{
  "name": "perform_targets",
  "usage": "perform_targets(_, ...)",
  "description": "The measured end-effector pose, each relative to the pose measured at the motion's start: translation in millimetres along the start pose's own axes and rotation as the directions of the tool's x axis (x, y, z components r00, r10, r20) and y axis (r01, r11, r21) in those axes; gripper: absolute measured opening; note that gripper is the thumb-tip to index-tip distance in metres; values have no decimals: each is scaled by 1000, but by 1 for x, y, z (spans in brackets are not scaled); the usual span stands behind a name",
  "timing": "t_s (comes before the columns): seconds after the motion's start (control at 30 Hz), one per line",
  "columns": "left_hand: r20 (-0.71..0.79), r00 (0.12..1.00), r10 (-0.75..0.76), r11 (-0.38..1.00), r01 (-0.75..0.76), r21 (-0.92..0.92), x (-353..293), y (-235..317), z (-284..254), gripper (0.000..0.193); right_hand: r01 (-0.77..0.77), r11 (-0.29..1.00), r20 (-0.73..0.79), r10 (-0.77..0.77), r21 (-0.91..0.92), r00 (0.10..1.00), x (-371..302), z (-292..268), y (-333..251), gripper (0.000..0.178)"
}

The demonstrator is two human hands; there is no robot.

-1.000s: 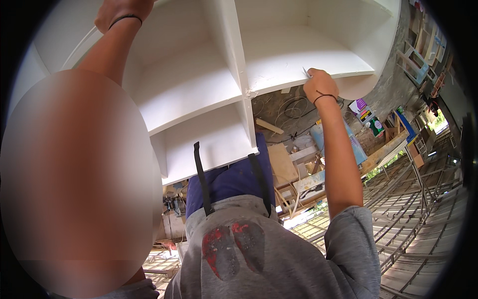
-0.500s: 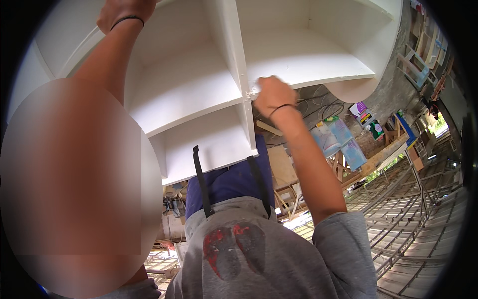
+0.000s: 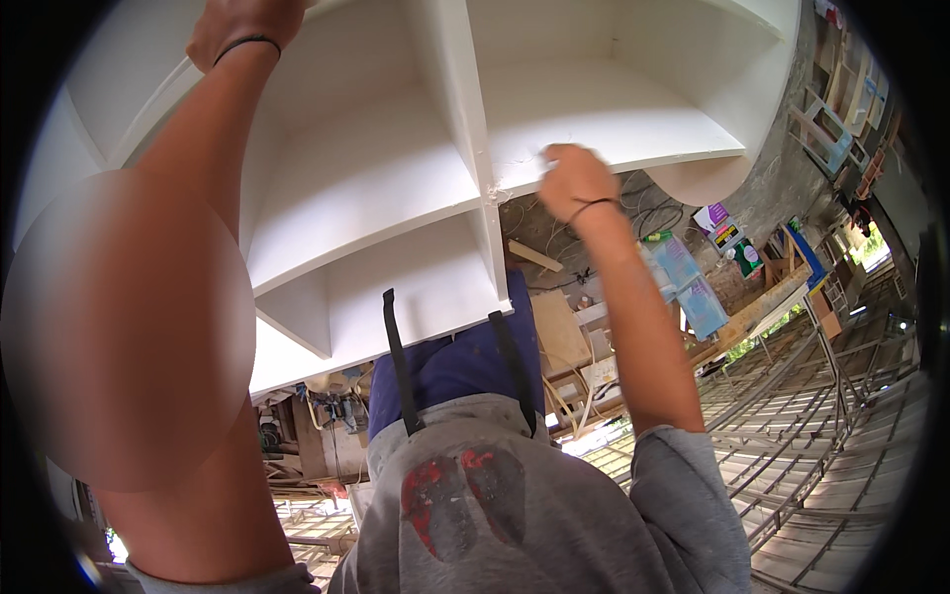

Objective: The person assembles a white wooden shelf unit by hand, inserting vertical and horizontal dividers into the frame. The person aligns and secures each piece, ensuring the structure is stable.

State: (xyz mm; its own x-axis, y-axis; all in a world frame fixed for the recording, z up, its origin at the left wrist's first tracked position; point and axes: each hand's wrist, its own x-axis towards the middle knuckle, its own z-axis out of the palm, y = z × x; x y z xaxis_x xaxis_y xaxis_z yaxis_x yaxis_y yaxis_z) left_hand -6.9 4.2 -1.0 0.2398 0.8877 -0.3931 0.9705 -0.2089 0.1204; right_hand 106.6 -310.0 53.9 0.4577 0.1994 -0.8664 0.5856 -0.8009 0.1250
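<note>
A white shelf unit (image 3: 356, 158) with several compartments fills the upper part of the view. My right hand (image 3: 582, 183) is closed, slightly blurred, over the front edge of the right-hand shelf (image 3: 633, 129). Whatever its curled fingers hold, if anything, is hidden; a small pale bit shows at the fingertips. Whitish scraps (image 3: 500, 194) cling to the joint where this shelf meets the upright divider (image 3: 461, 89), left of that hand. My left hand (image 3: 242, 32) is at the top edge, by another front edge of the unit, its fingers cut off from view.
On the right lie blue packages (image 3: 688, 282), a purple and white box (image 3: 714, 223) and loose cables (image 3: 648, 203) on the floor. Wooden pieces and a blue frame (image 3: 826, 134) stand farther right. Dark straps (image 3: 401, 361) hang from my grey top (image 3: 554, 505).
My right hand has moved right along the shelf edge, away from the divider joint. My left forearm has shifted slightly left, showing more of the lower left compartment.
</note>
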Motion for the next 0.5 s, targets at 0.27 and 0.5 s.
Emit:
perform_targets(0.27,-43,997,66,998,-67,0,-10,8,-5,38,82,994,84,-76,-71,994,-19,26,-51,31)
perform_targets(0.5,-9,1000,9,999,-8,34,-1,7,-2,37,-185,977,-63,179,-109,982,14,-31,68,28)
